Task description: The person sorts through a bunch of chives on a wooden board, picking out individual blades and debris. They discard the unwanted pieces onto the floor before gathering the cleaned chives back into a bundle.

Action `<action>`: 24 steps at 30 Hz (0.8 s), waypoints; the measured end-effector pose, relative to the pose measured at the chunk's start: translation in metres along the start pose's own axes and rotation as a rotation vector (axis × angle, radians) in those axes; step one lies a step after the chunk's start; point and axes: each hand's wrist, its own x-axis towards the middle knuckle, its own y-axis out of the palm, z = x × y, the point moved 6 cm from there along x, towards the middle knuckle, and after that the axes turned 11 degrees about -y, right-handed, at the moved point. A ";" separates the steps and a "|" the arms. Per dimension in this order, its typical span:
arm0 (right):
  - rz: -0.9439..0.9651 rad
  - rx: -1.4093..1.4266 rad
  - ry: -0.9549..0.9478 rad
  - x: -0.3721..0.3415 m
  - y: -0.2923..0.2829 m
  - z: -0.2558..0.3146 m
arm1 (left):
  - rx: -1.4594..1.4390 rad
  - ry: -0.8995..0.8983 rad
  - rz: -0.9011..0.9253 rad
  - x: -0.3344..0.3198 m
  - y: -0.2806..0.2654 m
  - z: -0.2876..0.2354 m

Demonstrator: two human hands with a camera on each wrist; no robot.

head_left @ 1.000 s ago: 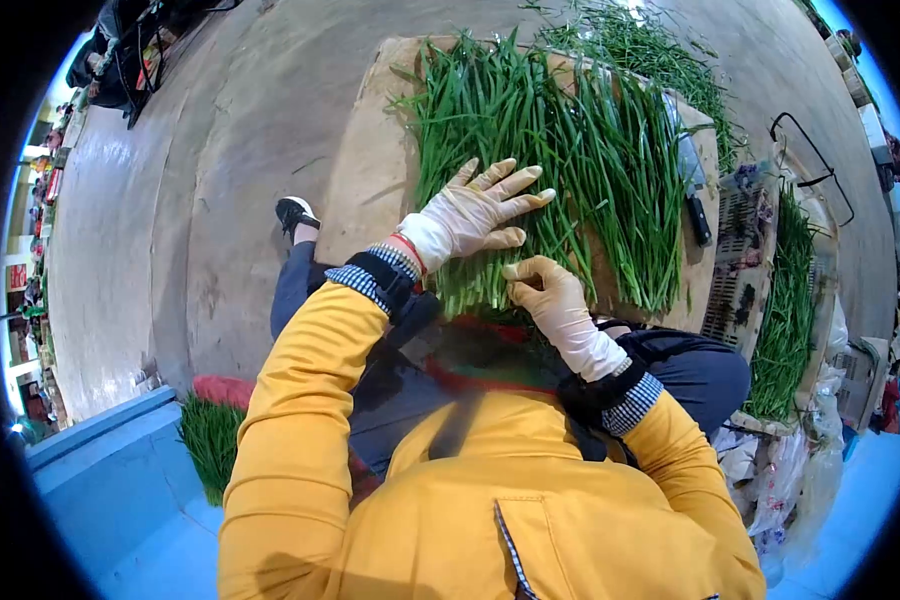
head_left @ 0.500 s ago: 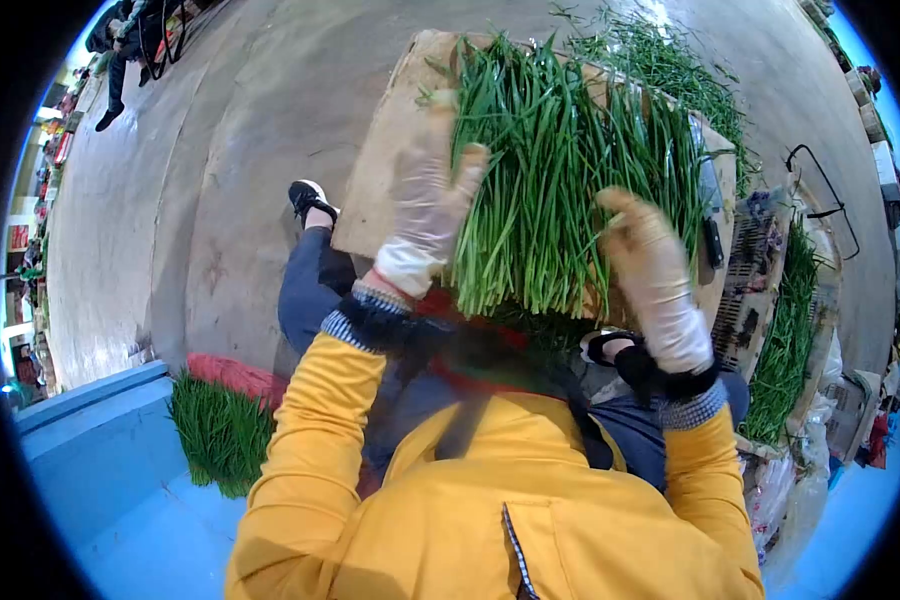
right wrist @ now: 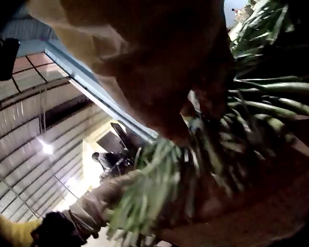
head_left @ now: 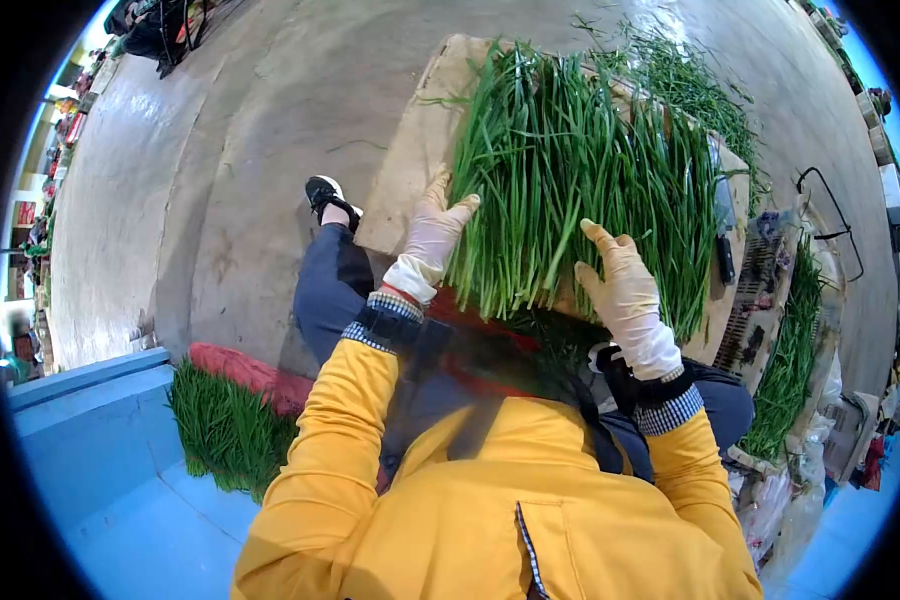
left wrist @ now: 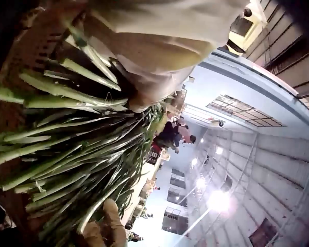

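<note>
While my left hand [head_left: 425, 245] touches the left edge of the green stalks [head_left: 550, 180], its grip apart, my right hand [head_left: 625, 295] hovers at their near side, thumb and fingers apart. The stalks cover much of the board [head_left: 415, 150], left of a knife [head_left: 725, 258].

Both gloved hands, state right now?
Left hand, pale glove: open, at the left edge of the long green stalks.
Right hand, pale glove: open, thumb and forefinger apart.
</note>
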 end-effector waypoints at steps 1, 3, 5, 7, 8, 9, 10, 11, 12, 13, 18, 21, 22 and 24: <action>-0.195 -0.016 -0.110 0.006 -0.016 0.018 | -0.064 -0.063 0.021 0.000 -0.001 0.004; -0.170 0.040 -0.137 0.020 -0.018 0.046 | -0.136 -0.133 0.037 -0.008 0.003 -0.007; -0.093 0.103 -0.213 0.036 -0.007 0.081 | -0.111 -0.116 0.037 -0.005 0.006 -0.005; -0.005 0.022 -0.312 0.052 0.021 0.090 | 0.023 -0.073 0.040 -0.001 0.009 -0.001; -0.006 0.021 -0.315 0.054 0.030 0.080 | 0.022 -0.071 0.038 -0.006 0.010 -0.006; 0.042 -0.056 -0.207 0.056 0.037 0.058 | 0.147 -0.010 0.010 -0.012 0.012 -0.014; 0.088 -0.132 -0.102 0.057 0.038 0.040 | 0.273 0.051 -0.022 -0.015 0.010 -0.022; 0.049 -0.114 -0.055 0.051 0.032 0.033 | 0.165 -0.037 0.075 -0.012 0.009 -0.013; -0.092 -0.017 -0.094 0.041 0.031 0.022 | 0.159 -0.043 0.063 -0.010 0.004 -0.007; -0.086 -0.029 -0.075 0.037 0.030 0.021 | 0.190 -0.026 0.051 -0.011 0.004 -0.004; -0.132 -0.057 -0.118 0.039 0.025 0.030 | 0.281 -0.051 0.034 -0.018 0.011 -0.013; -0.292 -0.009 -0.263 0.040 0.012 0.064 | 0.334 -0.062 -0.001 -0.019 0.010 -0.015; -0.295 0.126 -0.258 0.040 0.013 0.075 | 0.316 -0.029 -0.006 -0.018 0.011 -0.011; -0.242 0.107 -0.216 0.042 0.034 0.074 | 0.315 0.003 0.005 -0.018 0.012 -0.014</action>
